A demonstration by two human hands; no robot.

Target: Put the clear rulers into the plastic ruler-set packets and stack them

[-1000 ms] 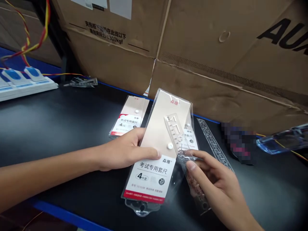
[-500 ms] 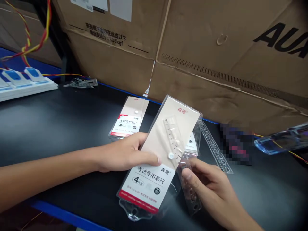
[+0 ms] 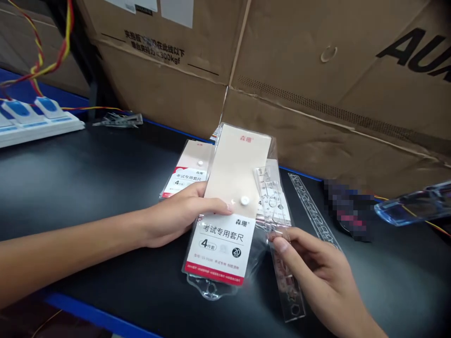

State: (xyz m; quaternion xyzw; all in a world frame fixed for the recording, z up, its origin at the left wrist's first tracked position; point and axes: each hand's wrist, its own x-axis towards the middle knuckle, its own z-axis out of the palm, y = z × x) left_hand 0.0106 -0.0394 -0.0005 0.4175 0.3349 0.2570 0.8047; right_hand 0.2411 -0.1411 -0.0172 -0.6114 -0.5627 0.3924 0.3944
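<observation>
My left hand (image 3: 190, 211) is closed on a clear ruler-set pouch (image 3: 220, 244), its thumb across the front near a white snap button. A beige and white card with a red strip shows through the plastic. Between thumb and fingers of my right hand (image 3: 317, 267) is a transparent ruler (image 3: 287, 286) with cut-out shapes, its upper end beside the pouch's right edge. Behind lie a similar pouch pack (image 3: 183, 180) on the left and another pack (image 3: 285, 206) on the right, partly covered by the held pouch and ruler.
Another clear ruler (image 3: 313, 211) lies on the black table (image 3: 88, 188) at right, near a blurred dark item (image 3: 347, 211) and a clear bluish plastic object (image 3: 412, 202). Clear plastic pieces (image 3: 120, 120) and a white power strip (image 3: 42, 122) sit at left. A large cardboard box (image 3: 299, 61) stands behind.
The pouch has moved up and left and stands more upright. The ruler in my right hand has moved from in front of the card to beyond the pouch's right edge.
</observation>
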